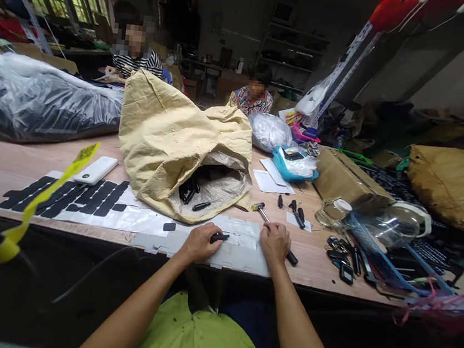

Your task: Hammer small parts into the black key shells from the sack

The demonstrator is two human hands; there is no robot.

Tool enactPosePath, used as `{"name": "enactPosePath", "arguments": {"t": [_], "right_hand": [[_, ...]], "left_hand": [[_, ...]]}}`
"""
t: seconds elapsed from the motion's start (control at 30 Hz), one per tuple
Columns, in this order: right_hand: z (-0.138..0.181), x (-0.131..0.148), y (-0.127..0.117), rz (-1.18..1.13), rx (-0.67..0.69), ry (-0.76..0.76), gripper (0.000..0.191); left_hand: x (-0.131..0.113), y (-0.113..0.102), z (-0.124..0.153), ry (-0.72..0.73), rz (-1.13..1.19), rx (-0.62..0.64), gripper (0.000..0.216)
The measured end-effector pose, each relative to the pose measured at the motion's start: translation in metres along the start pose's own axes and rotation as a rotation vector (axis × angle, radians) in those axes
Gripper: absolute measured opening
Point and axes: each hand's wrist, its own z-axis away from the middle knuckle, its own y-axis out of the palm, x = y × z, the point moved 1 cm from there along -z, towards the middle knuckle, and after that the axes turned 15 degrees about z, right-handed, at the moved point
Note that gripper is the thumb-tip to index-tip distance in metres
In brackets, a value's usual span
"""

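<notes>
My left hand rests near the table's front edge, closed on a small black part that pokes out to the right. My right hand is closed round the black handle of a small hammer, whose metal head lies toward the sack. Both hands lie on a grey plastic sheet. Just behind them a tan woven sack lies open on its side, with more black parts inside its mouth.
A sheet with black stick-on pads and a white power bank lie left. Loose black parts, a glass jar, a blue basket and a cardboard box lie right. Two people sit across the table.
</notes>
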Motion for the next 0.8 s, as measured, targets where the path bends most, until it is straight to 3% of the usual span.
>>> {"name": "enactPosePath", "arguments": {"t": [0.8], "right_hand": [[0.018,-0.008,-0.001,0.012,-0.041,-0.077,0.023]], "left_hand": [[-0.005,-0.003,0.021,0.007,0.061,0.004,0.021]]}}
